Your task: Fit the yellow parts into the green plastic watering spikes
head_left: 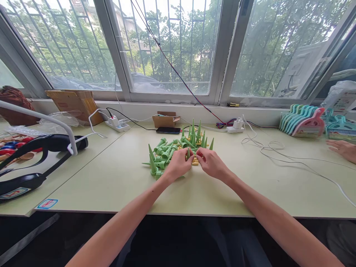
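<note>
My left hand [178, 163] is closed around a green plastic watering spike [188, 153], whose pointed tip sticks up above the fingers. Close beside it, my right hand [211, 163] is pinched at the fingertips. Whatever small part it grips is hidden by the fingers. To the left of my hands lies a loose heap of green spikes [167, 151] with capped ends. Behind the hands several spikes stand point up [193, 134]. Small yellow plastic parts [195, 162] lie on the table under and between my hands.
A phone [168, 130] and a small open cardboard box [166, 119] lie behind the heap. Power strips [118, 125] and loose white cables [274, 148] spread across the table. Dustpan sets [302, 121] stand at right, near another person's hand [343, 150]. A black strapped headset [25, 181] sits left.
</note>
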The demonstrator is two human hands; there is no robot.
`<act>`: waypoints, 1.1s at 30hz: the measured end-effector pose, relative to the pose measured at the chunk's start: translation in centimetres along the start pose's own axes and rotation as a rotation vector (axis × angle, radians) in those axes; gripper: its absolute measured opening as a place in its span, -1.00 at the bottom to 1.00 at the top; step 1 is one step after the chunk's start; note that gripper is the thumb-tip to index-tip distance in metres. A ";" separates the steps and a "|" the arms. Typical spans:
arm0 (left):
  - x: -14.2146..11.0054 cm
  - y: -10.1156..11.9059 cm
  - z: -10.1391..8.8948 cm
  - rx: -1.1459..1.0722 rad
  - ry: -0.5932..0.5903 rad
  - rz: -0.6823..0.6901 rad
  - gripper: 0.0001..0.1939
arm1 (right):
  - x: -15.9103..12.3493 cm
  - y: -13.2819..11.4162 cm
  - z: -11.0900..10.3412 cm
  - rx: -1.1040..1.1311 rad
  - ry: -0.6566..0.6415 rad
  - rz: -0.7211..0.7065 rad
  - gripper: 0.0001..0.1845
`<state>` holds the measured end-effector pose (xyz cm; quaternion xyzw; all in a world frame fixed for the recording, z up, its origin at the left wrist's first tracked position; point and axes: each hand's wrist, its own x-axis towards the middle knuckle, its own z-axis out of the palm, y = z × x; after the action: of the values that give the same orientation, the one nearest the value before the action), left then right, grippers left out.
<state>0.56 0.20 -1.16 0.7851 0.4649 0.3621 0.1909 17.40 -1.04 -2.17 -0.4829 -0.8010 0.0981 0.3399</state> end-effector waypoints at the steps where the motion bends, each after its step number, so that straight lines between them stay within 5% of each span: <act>1: 0.0 0.0 0.0 -0.001 0.002 0.002 -0.84 | 0.0 0.0 0.0 0.000 -0.002 0.002 -0.83; 33: -0.1 0.0 -0.1 0.025 -0.030 0.018 -0.83 | -0.1 -0.2 0.0 -0.015 -0.019 -0.012 -0.80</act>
<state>0.51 0.12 -1.10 0.7969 0.4593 0.3463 0.1849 17.28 -1.20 -2.15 -0.4796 -0.8079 0.0949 0.3291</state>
